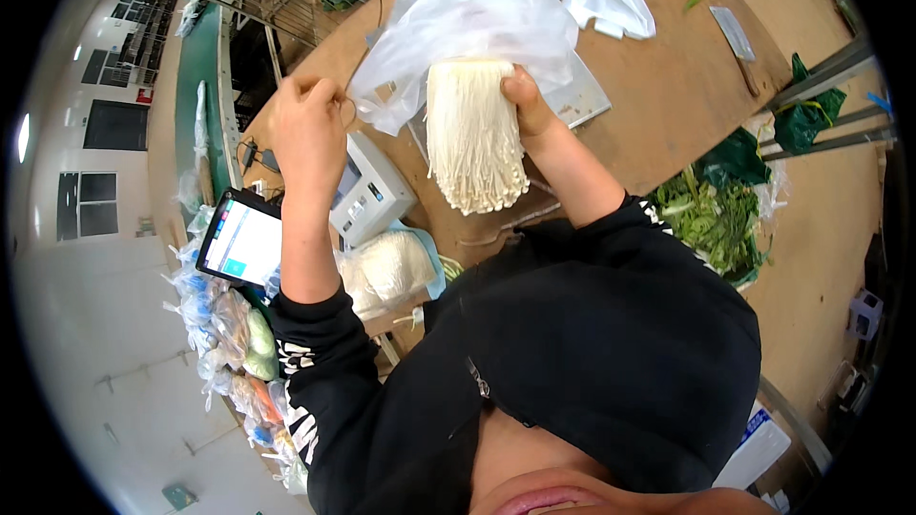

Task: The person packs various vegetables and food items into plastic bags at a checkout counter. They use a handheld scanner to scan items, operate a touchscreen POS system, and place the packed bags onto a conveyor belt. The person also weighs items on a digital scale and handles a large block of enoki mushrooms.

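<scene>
A bunch of white enoki mushrooms (472, 138) hangs over the table with its small caps pointing toward me. My right hand (528, 103) grips it from the side, thumb in front and the other fingers mostly hidden behind. Behind the bunch spreads a clear plastic bag (477, 5), loose and crumpled, close to the right hand. Off to the left my left hand (310, 114) is raised with curled fingers, near the bag's left edge. Whatever lies in its pinch, if anything, I cannot make out. Below the mushrooms sits a scale (372, 195), its metal plate partly covered.
A tablet (239, 238) stands left of my forearm, beside a row of bagged vegetables (229, 324). A pale wrapped pack (389, 267) lies near me. At the far right is a knife (735, 43); leafy greens (711, 215) fill a bag beside the table.
</scene>
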Demonstrator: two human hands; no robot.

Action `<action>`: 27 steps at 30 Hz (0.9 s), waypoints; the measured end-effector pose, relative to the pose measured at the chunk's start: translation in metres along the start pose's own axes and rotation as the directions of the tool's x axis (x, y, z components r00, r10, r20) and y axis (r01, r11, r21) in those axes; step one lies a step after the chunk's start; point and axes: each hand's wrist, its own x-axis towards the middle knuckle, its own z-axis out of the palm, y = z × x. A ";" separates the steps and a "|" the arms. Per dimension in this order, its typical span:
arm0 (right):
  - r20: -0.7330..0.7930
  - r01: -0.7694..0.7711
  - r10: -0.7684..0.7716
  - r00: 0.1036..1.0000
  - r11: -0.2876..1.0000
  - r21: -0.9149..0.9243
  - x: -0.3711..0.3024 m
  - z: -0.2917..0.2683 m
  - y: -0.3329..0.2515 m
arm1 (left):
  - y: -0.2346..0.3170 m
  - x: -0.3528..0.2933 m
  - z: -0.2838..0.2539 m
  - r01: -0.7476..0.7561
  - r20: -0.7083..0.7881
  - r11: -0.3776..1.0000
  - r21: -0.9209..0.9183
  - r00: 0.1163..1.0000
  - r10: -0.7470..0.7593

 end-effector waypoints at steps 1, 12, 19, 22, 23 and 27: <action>0.069 0.038 -0.038 0.997 0.999 0.001 0.014 0.004 -0.004 | -0.005 0.006 0.000 0.096 0.090 0.974 -0.204 0.993 -0.079; 0.012 -0.081 0.081 0.997 0.996 -0.046 0.049 -0.057 -0.001 | -0.018 0.073 0.188 0.613 0.619 0.172 -0.771 0.785 -0.022; -0.261 -0.156 0.174 0.950 0.984 0.091 -0.015 -0.130 0.002 | 0.038 0.103 0.299 0.096 0.355 0.944 -0.316 0.934 0.023; -0.367 -0.101 0.117 0.923 0.993 0.062 -0.025 -0.137 -0.008 | 0.054 0.125 0.309 0.003 0.165 0.903 -0.430 0.984 0.075; -0.427 -0.082 0.105 0.898 0.994 0.072 -0.024 -0.142 -0.009 | 0.060 0.130 0.303 0.129 0.259 0.798 -0.588 0.965 0.036; -0.590 0.047 0.133 0.796 0.959 0.281 0.009 -0.154 -0.018 | 0.044 0.104 0.260 0.277 0.296 0.408 -0.870 0.955 -0.015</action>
